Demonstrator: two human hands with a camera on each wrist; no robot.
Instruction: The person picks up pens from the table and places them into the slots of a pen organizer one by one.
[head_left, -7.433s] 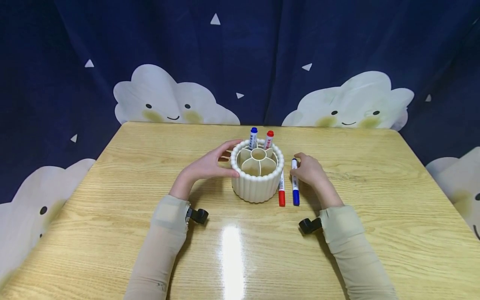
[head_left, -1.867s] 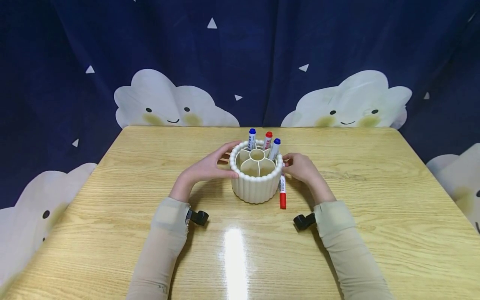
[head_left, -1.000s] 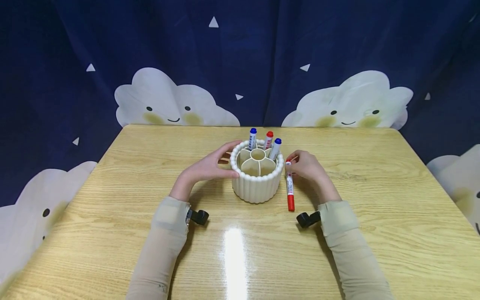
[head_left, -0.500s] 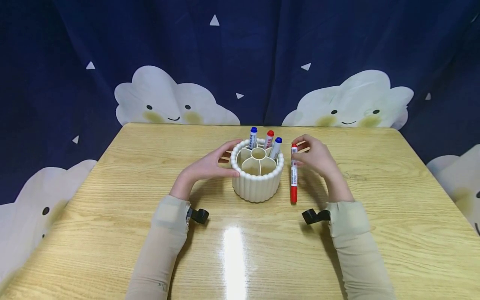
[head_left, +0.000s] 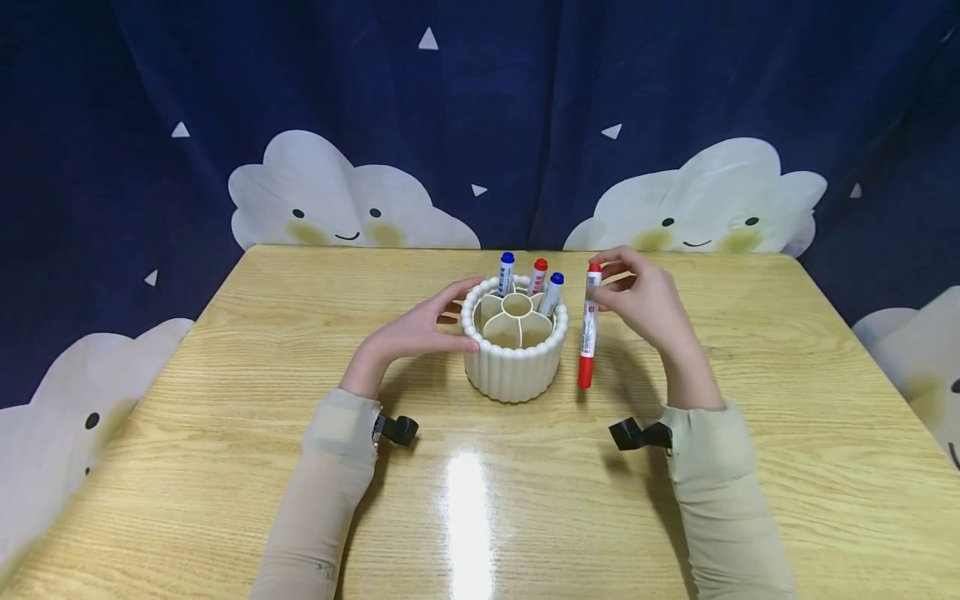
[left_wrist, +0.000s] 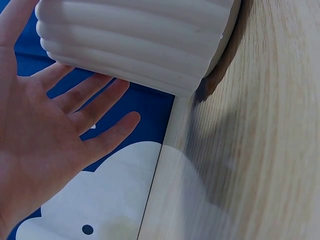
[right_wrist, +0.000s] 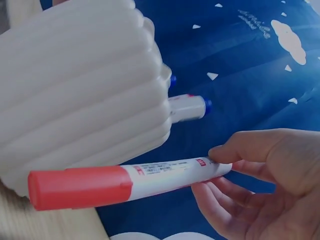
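A cream fluted pen holder with a beaded rim stands on the table, divided into several compartments. My left hand holds its left side, thumb at the front rim and fingers spread along the far side. Two blue-capped markers, one at the back and one at the right, stand in the holder beside a red-capped marker. To the right of the holder, my right hand pinches another red marker near its upper end. That marker hangs nearly upright, its red cap pointing down.
The wooden table reaches back to a dark blue curtain printed with white clouds. A black wrist camera is worn on the left arm and another on the right.
My right hand set a blue marker into the holder's right side, then picked up the red marker from the table and raised it, moving right and away. The left hand stays on the holder.
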